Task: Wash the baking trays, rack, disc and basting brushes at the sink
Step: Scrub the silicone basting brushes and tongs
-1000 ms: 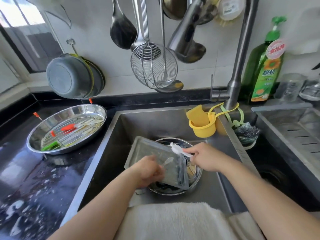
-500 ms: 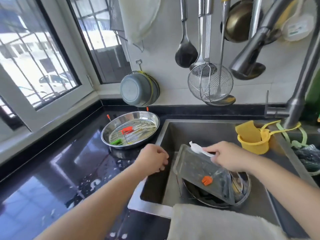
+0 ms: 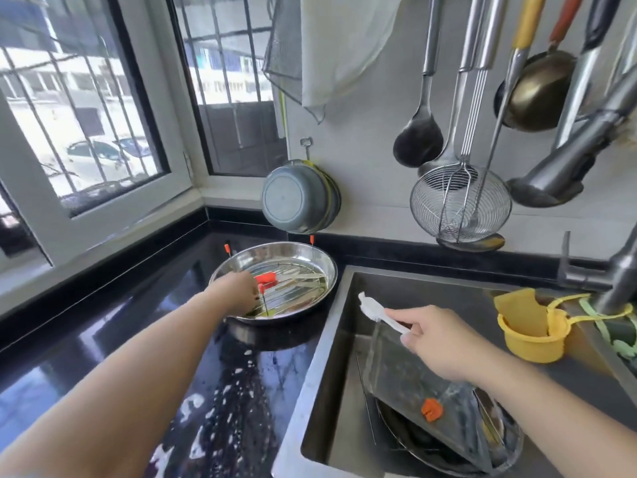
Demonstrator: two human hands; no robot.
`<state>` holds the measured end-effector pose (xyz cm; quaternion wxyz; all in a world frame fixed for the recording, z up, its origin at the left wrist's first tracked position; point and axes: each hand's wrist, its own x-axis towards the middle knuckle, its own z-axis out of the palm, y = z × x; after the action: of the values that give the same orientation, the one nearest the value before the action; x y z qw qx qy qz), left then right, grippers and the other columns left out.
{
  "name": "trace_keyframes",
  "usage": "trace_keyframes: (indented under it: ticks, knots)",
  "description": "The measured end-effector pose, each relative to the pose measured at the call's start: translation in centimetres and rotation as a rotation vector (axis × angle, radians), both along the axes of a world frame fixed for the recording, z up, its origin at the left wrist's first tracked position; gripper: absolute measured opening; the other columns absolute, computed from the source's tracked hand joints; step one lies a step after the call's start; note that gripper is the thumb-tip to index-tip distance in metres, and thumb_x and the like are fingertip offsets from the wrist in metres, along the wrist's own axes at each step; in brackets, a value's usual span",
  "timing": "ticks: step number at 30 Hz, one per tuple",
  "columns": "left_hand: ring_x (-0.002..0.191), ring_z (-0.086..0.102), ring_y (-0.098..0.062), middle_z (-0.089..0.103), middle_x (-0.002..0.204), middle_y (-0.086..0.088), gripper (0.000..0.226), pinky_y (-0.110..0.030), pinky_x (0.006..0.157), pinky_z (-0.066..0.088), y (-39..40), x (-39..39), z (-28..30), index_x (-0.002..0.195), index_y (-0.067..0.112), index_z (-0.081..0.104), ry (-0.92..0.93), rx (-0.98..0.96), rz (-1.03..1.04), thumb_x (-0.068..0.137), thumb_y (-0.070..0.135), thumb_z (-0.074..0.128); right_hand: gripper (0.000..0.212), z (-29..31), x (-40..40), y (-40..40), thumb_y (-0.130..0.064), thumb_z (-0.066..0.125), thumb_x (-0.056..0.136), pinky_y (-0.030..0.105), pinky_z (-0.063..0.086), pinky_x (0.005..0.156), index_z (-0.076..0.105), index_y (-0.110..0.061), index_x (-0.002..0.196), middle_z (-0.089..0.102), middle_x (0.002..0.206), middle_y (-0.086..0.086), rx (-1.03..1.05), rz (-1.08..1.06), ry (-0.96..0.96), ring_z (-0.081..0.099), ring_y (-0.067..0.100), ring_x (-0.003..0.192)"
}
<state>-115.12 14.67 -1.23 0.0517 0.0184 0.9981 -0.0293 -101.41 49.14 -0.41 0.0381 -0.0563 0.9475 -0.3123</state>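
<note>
A round steel tray [image 3: 320, 267] sits on the black counter left of the sink, holding a wire rack [image 3: 293, 298] and a basting brush with an orange head [image 3: 266, 278]. My left hand [image 3: 238, 291] reaches into this tray, fingers down on the rack beside the orange brush; what it grips is hidden. My right hand [image 3: 437, 339] pinches a white brush [image 3: 375, 310] over the sink. Below it a rectangular grey baking tray [image 3: 406, 384] leans in the sink [image 3: 344, 339], with an orange brush head [image 3: 431, 409] on it, over a round pan [image 3: 448, 460].
The wet, sudsy black counter [image 3: 224, 391] runs to the window. A grey basin [image 3: 296, 198], ladles and a wire skimmer [image 3: 460, 201] hang on the wall. The tap [image 3: 613, 270] stands at right, with a yellow sponge holder [image 3: 531, 326] on the sink edge.
My left hand left the grey baking tray in the sink and moved left and away into the round steel tray. My right hand still holds the white brush. The view swung left.
</note>
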Motion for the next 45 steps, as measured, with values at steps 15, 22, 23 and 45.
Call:
trace_keyframes:
  ticks: [15, 22, 23, 45]
  knots:
    - [0.07, 0.042, -0.023, 0.051, 0.075, -0.004, 0.022, -0.03, 0.063, 0.037, -1.1, 0.6, 0.0, 0.079, 0.02, 0.059, -0.021, 0.03, -0.001, 0.083, 0.0, 0.05, 0.049, 0.3, 2.0, 2.8, -0.018, 0.052, 0.104, 0.027, 0.033, 0.052, 0.051, -0.043, 0.146, 0.056, 0.068, -0.007, 0.023, -0.068, 0.002, 0.047, 0.013, 0.059]
    - [0.077, 0.056, -0.029, 0.062, 0.09, -0.011, 0.015, -0.04, 0.073, 0.052, -0.9, 3.6, 1.6, 0.083, 0.007, 0.06, 0.252, 0.129, 0.12, 0.088, 0.002, 0.047, 0.05, 0.3, 2.6, 3.7, -0.017, 0.051, 0.104, 0.028, 0.034, 0.052, 0.05, -0.043, 0.147, 0.051, 0.068, -0.008, 0.051, -0.054, -0.007, 0.045, 0.014, 0.059]
    - [0.079, 0.059, -0.032, 0.065, 0.093, -0.013, 0.013, -0.04, 0.073, 0.053, -1.0, 4.2, 2.5, 0.083, 0.006, 0.061, 0.3, 0.199, 0.164, 0.091, 0.007, 0.05, 0.051, 0.2, 2.6, 3.7, -0.017, 0.051, 0.103, 0.029, 0.034, 0.053, 0.05, -0.043, 0.147, 0.05, 0.07, -0.008, 0.057, -0.045, -0.012, 0.046, 0.015, 0.059]
    - [0.06, 0.058, -0.018, 0.067, 0.074, -0.007, 0.016, -0.029, 0.062, 0.05, 27.4, 14.1, -6.8, 0.095, 0.005, 0.062, -0.422, 1.647, 0.19, 0.107, 0.008, 0.052, 0.051, -7.5, 4.9, 12.9, -0.017, 0.047, 0.105, 0.024, 0.055, 0.073, 0.047, -0.044, 0.148, 0.071, 0.107, 0.001, -0.093, -0.244, 0.341, 0.063, 0.002, 0.084]
